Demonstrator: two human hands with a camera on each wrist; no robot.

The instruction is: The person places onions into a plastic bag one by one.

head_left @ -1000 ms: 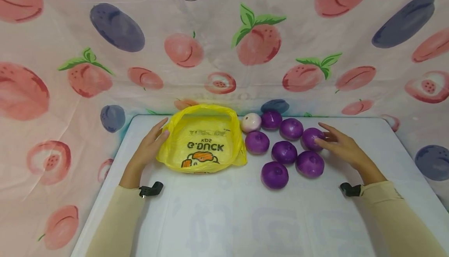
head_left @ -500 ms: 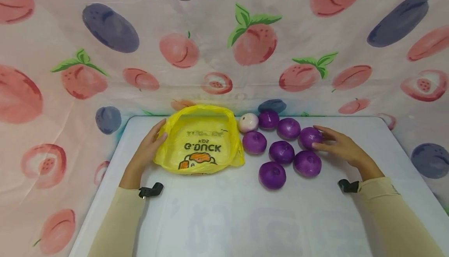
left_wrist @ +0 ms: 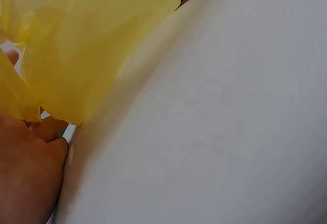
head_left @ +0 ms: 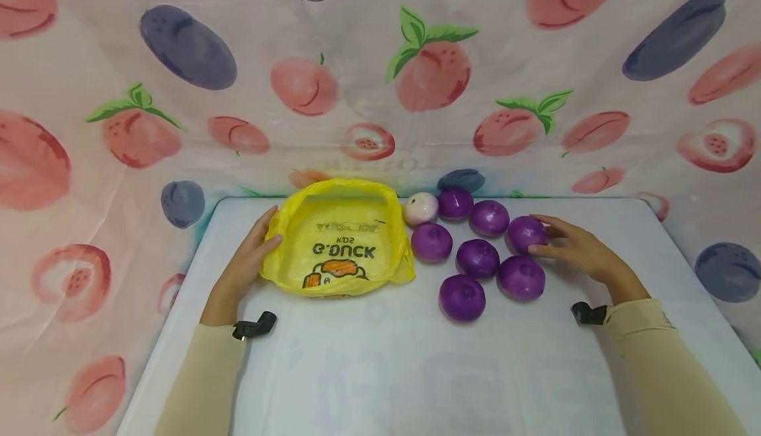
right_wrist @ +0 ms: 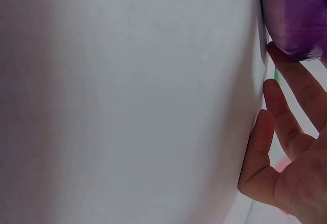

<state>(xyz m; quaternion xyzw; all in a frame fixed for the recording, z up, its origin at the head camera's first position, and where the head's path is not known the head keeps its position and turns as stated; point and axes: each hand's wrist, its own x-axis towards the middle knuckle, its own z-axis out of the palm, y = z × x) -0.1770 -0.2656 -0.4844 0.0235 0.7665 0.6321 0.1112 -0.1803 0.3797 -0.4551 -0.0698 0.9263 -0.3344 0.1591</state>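
Observation:
A yellow plastic bag (head_left: 339,238) with a printed duck lies at the left of the table, its mouth spread wide. My left hand (head_left: 246,257) holds its left edge, thumb in front and fingers behind; in the left wrist view yellow film (left_wrist: 76,66) hides most of the fingers. To the right stands a group of glossy purple onions (head_left: 478,259) with one white onion (head_left: 421,209) next to the bag. My right hand (head_left: 577,251) grips the rightmost purple onion (head_left: 526,234) between thumb and forefinger. The right wrist view shows the other fingers (right_wrist: 283,112) spread below this onion (right_wrist: 296,20).
The white table (head_left: 380,370) ends at the back against a pink cloth (head_left: 368,46) printed with fruit. Another purple onion (head_left: 462,298) is the nearest of the group to the front. One more (head_left: 521,278) sits just in front of the gripped one.
The right thumb and forefinger have closed in around the rightmost onion. The left thumb has slid slightly down the bag's edge. The head view has shifted a little.

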